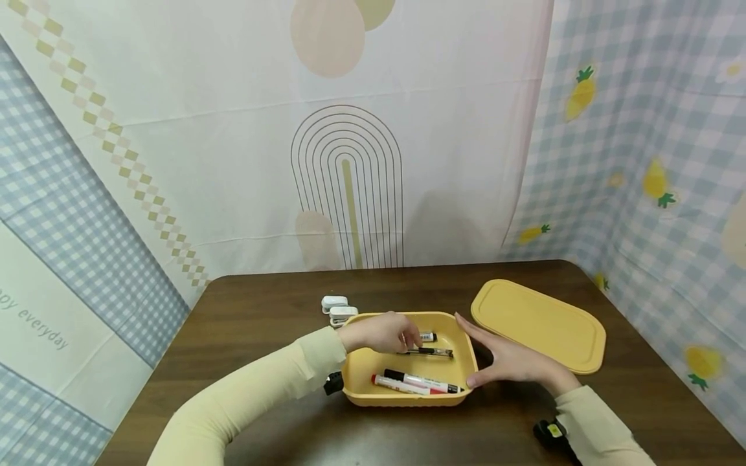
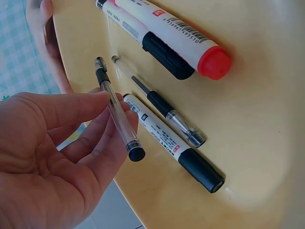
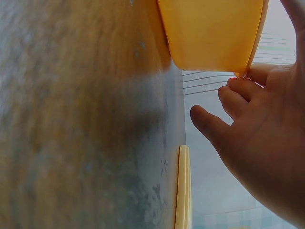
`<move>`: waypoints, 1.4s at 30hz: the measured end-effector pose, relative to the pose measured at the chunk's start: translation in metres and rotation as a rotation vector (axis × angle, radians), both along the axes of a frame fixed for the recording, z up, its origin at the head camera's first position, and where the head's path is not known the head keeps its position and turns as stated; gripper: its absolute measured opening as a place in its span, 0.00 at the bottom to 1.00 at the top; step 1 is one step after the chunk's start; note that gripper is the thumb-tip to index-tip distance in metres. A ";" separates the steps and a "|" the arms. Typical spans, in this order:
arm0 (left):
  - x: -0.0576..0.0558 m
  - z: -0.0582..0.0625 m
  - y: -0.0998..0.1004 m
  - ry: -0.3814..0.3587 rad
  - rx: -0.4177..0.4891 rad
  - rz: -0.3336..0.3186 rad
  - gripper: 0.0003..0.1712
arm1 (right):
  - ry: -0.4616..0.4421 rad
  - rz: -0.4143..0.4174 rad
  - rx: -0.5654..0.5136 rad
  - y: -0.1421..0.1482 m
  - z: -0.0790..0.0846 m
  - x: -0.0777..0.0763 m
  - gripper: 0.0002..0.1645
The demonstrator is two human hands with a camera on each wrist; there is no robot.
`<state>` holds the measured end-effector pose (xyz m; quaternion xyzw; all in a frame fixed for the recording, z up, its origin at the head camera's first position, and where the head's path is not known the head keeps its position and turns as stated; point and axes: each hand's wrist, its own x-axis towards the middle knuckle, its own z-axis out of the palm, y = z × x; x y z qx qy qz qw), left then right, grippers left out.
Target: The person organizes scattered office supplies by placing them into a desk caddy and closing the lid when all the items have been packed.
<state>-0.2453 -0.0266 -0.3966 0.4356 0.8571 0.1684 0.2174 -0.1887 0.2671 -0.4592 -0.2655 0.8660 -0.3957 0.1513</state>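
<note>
In the left wrist view my left hand [image 2: 71, 143] pinches a clear gel pen [image 2: 122, 121] between thumb and fingers, raised over the inside of a yellow box [image 1: 410, 399]. Below it lie a second gel pen [image 2: 159, 101] and a black-capped white marker [image 2: 167, 140]. A red-ended marker [image 1: 399, 384] and another black-capped marker [image 1: 428, 382] rest together along the near wall. Spread across the box's right end, my right hand [image 1: 513, 359] holds it, thumb at the near corner and index finger at the far corner.
Two small white clip-like objects, one at the back [image 1: 335, 303] and one nearer [image 1: 342, 314], sit by the box's far left corner. A yellow lid [image 1: 539, 323] lies flat at the right on the dark wooden table [image 1: 262, 304]. Patterned cloth hangs behind.
</note>
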 end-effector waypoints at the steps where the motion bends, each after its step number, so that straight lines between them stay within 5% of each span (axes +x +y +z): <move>1: 0.000 0.000 0.000 0.002 0.000 -0.001 0.18 | 0.002 -0.002 0.004 0.000 0.000 0.000 0.68; 17: 0.000 -0.004 -0.001 0.026 0.005 -0.031 0.18 | 0.063 0.001 0.035 -0.003 0.002 0.001 0.69; 42: 0.001 -0.007 -0.005 0.024 -0.003 -0.023 0.19 | 0.024 -0.002 0.018 -0.004 0.003 0.001 0.69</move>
